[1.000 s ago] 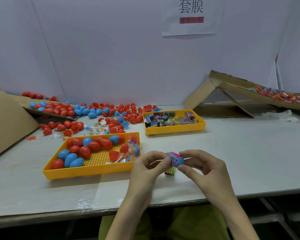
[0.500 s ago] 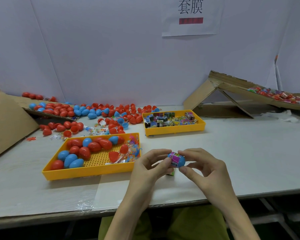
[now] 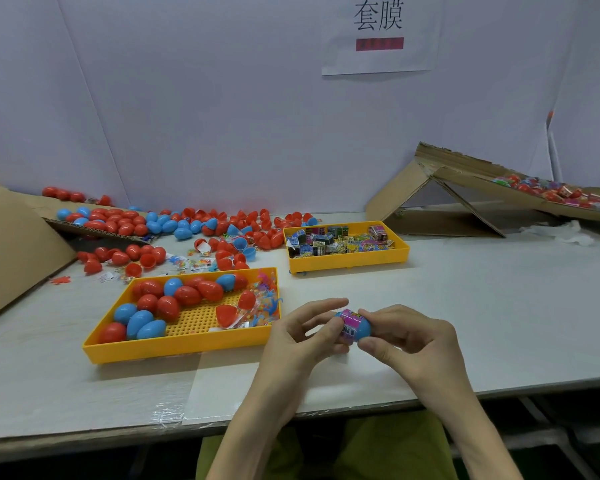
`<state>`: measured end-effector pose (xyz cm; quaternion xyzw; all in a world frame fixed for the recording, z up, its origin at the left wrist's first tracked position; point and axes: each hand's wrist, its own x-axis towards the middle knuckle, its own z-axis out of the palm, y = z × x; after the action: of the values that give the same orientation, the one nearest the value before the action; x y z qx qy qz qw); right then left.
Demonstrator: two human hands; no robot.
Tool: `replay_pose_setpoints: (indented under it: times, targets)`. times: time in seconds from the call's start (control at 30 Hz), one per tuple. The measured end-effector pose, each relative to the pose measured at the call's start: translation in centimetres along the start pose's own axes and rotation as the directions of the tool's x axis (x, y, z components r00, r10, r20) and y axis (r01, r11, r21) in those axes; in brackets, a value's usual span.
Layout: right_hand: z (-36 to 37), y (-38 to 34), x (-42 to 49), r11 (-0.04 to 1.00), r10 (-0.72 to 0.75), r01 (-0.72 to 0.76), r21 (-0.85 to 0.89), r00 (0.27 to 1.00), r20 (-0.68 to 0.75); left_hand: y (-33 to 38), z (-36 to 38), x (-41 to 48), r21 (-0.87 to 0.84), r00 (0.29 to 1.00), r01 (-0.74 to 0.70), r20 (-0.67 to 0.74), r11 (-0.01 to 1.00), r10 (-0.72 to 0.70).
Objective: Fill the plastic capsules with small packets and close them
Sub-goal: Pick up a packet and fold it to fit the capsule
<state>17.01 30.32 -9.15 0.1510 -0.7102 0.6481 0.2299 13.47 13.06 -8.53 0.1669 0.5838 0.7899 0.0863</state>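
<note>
A blue plastic capsule (image 3: 361,329) with a pink printed sleeve (image 3: 350,323) around its middle is held just above the table, in front of me. My left hand (image 3: 302,334) pinches its left end with thumb and fingers. My right hand (image 3: 402,336) grips its right end. A yellow tray (image 3: 174,348) at the left holds several closed red and blue capsules, red halves and small packets. A second yellow tray (image 3: 347,261) behind holds several small printed packets.
Loose red and blue capsules and halves (image 3: 194,230) lie scattered at the back left beside a cardboard ramp (image 3: 11,247). A cardboard chute (image 3: 465,188) at the back right carries wrapped capsules. The table's front edge (image 3: 326,410) runs just below my wrists.
Both hands stayed in place while turning the capsule a little; the small packet seen under the hands before is now hidden behind them.
</note>
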Motion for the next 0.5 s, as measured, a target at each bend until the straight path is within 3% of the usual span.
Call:
replay_pose_setpoints:
  times: [0.5]
  targets:
    - [0.09, -0.57, 0.01, 0.994, 0.112, -0.111, -0.014, 0.994, 0.016, -0.19, 0.35, -0.08, 0.158, 0.999, -0.033, 0.016, 0.987, 0.031]
